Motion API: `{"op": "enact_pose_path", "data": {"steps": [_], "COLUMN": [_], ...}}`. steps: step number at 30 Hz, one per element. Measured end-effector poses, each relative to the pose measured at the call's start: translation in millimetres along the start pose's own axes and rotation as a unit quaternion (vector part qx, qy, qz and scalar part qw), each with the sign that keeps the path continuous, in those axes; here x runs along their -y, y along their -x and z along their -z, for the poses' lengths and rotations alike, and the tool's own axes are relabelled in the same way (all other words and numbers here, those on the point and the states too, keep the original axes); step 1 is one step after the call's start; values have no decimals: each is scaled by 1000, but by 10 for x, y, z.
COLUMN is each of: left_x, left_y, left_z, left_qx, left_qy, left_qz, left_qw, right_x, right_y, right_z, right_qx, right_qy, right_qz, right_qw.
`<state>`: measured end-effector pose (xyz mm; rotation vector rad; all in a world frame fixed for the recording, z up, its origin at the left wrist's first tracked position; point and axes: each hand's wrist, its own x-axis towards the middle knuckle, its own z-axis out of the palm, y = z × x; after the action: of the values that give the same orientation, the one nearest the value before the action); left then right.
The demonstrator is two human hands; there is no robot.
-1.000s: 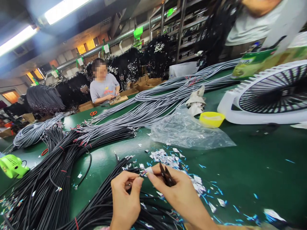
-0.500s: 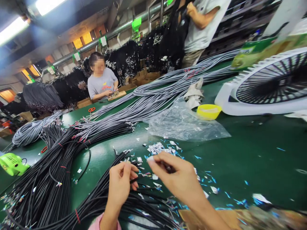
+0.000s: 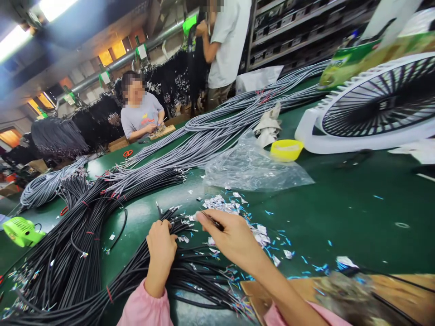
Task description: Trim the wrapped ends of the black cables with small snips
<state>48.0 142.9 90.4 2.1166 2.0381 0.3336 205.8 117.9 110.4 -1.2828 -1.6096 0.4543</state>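
Note:
My left hand (image 3: 160, 246) is closed around black cables (image 3: 142, 267) at the end of their bundle, with stripped tips poking out past the fingers. Just to the right, my right hand (image 3: 229, 235) pinches thumb and finger together beside those tips. A slim dark tool (image 3: 215, 221) lies in its grip, mostly hidden by the fingers, so its kind is unclear. White material covers the right thumb's tip. Beyond the hands lies a pile of silvery foil scraps (image 3: 222, 203). Under my wrists, more black cables end in coloured wires (image 3: 243, 305).
Grey cables (image 3: 204, 140) cross the green table. Right of them are a clear plastic bag (image 3: 254, 170), a yellow bowl (image 3: 287, 150) and a white fan (image 3: 374, 108). A small green fan (image 3: 22, 232) stands at left. A co-worker (image 3: 141, 111) sits across; another person (image 3: 226, 45) stands behind.
My left hand has lowered onto the black cables and turned its back upward. The right hand has shifted left, towards the cable tips. The view has swung slightly right.

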Motion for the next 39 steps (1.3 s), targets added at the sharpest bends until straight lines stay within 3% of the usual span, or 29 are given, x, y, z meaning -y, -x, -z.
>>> {"op": "enact_pose_path", "data": {"steps": [6, 12, 16, 19, 22, 24, 26, 27, 28, 30, 31, 33, 36, 39], "left_x": [108, 143, 93, 66, 60, 59, 56, 52, 47, 33, 25, 9, -6, -14], "left_y": [-61, -51, 3, 21, 34, 54, 80, 93, 105, 125, 133, 146, 160, 164], "left_z": [34, 137, 161, 147, 133, 135, 143, 149, 154, 162, 166, 174, 187, 201], "left_qx": [-27, -96, -103, -102, -75, -62, -52, -49, -48, -45, -46, -52, -61, -23], "left_qy": [56, 171, 237, 308, 374, 394, 413, 420, 425, 441, 453, 472, 443, 390], "left_qz": [-10, -39, -99, -96, -74, -71, -72, -72, -70, -59, -53, -53, -70, -47], "left_qw": [998, 980, 961, 941, 921, 914, 906, 903, 901, 895, 889, 879, 892, 919], "right_x": [-40, -43, -1, 40, 41, 15, -10, -14, -10, 21, 43, 90, 149, 180], "right_y": [39, 153, 137, 93, 67, 60, 62, 70, 86, 143, 183, 269, 340, 288], "right_z": [-49, -74, -23, 49, 96, 88, 49, 21, -8, -67, -92, -127, -136, -120], "right_qx": [132, 295, 328, 336, 293, 171, 32, 13, 41, 200, 290, 389, 429, 387], "right_qy": [102, 177, 173, 141, -20, -116, -115, -93, -67, -8, 29, 116, 170, 64], "right_qz": [11, 51, 67, 75, 73, 38, 10, 15, 32, 82, 103, 137, 167, 133], "right_qw": [986, 937, 926, 928, 953, 978, 993, 995, 996, 976, 951, 904, 871, 910]}}
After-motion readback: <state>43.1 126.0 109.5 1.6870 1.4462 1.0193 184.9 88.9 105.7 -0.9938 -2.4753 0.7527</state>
